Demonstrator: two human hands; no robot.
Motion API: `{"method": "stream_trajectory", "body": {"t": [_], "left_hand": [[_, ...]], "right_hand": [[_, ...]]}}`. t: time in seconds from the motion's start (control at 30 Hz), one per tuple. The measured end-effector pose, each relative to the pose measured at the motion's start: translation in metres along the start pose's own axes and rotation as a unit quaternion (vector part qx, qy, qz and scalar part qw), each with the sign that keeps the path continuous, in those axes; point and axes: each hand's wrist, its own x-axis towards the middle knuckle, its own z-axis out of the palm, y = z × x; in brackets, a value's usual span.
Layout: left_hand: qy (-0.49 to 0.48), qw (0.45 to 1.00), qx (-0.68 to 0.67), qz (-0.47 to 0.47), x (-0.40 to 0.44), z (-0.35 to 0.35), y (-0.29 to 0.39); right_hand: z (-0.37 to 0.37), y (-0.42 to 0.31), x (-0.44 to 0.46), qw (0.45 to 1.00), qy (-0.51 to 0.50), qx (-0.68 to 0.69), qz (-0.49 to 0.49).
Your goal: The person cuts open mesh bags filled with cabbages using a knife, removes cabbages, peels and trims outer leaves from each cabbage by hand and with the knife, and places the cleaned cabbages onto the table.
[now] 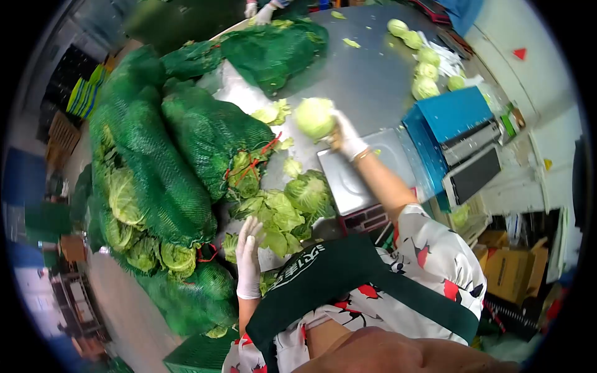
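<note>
A trimmed pale green cabbage [314, 118] is held out over the metal table by my gloved right hand [348, 138], which grips it from its right side. Below that forearm sits a scale with a flat silver plate [357, 174]. My left hand [249, 258], in a white glove, is raised with its fingers stretched out and holds nothing. Just beyond and to the right of it lie loose cabbage leaves [273, 217] and a leafier cabbage head [308, 193]. Green mesh sacks [211, 133] of cabbages stand to the left, one tied with red string.
Several trimmed cabbages [426, 69] line the table's far right edge. A blue box-like stand [448, 118] stands right of the scale, beside a dark-screened device [476, 177]. Another person's gloved hands [264, 12] show at the far side. Cardboard boxes [510, 267] are at the lower right.
</note>
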Motion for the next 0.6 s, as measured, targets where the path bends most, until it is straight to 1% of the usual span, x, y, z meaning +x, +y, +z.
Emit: {"method": "stream_trajectory", "body": {"t": [0.03,0.07,0.1,0.13,0.17,0.2,0.23,0.27,0.3,0.33,0.37,0.4,0.43,0.47,0.5,0.53,0.57,0.6], "left_hand": [[0.008,1.0,-0.021,-0.014,0.0,-0.004,-0.003],[0.021,0.998,-0.044,-0.026,-0.004,-0.011,-0.008],[0.03,0.998,-0.047,-0.033,-0.006,-0.016,-0.015],[0.05,0.997,-0.053,-0.037,-0.009,-0.021,-0.018],[0.065,0.996,-0.047,-0.049,-0.012,-0.022,-0.015],[0.08,0.995,-0.026,-0.049,-0.014,-0.021,-0.014],[0.094,0.994,-0.006,-0.051,-0.015,-0.023,-0.014],[0.102,0.993,0.011,-0.057,-0.017,-0.022,-0.008],[0.115,0.992,0.04,-0.038,-0.019,-0.031,-0.02],[0.117,0.99,0.076,-0.02,-0.018,-0.041,-0.03],[0.147,0.986,0.071,-0.02,-0.021,-0.045,-0.029],[0.17,0.983,0.066,-0.024,-0.022,-0.051,-0.026],[0.212,0.972,0.096,0.014,-0.023,-0.061,-0.03],[0.297,0.942,0.138,0.071,-0.024,-0.07,-0.029],[0.373,0.891,0.236,0.105,-0.027,-0.075,-0.011],[0.434,0.81,0.377,0.113,-0.03,-0.08,0.015],[0.46,0.691,0.519,0.204,-0.03,-0.099,0.022],[0.439,0.624,0.607,0.222,-0.031,-0.109,0.042]], "right_hand": [[-0.02,-0.018,0.013,1.0,-0.011,-0.004,-0.003],[-0.041,-0.029,0.034,0.999,-0.013,0.021,-0.033],[-0.081,-0.034,0.059,0.994,-0.057,-0.025,-0.089],[-0.098,-0.045,0.071,0.991,-0.067,-0.049,-0.108],[-0.096,-0.063,0.061,0.988,-0.063,-0.091,-0.103],[-0.085,-0.078,0.047,0.989,-0.034,-0.104,-0.096],[-0.094,-0.089,0.051,0.997,0.001,-0.056,-0.053],[-0.124,-0.089,0.059,0.985,-0.06,-0.117,-0.112],[-0.179,-0.086,0.095,0.897,-0.081,-0.38,-0.21],[-0.24,-0.092,0.134,0.951,-0.046,-0.26,-0.163],[-0.294,-0.097,0.169,0.985,-0.002,-0.114,-0.128],[-0.34,-0.101,0.2,0.992,0.05,0.028,-0.108],[-0.281,-0.109,0.167,0.949,0.217,0.158,-0.164],[-0.282,-0.119,0.171,0.943,0.234,0.153,-0.181],[-0.276,-0.116,0.171,0.947,0.239,0.122,-0.179],[-0.267,-0.112,0.167,0.947,0.25,0.092,-0.182],[-0.242,-0.102,0.147,0.966,0.192,0.026,-0.173],[-0.198,-0.099,0.108,0.98,0.173,-0.042,-0.092]]}}
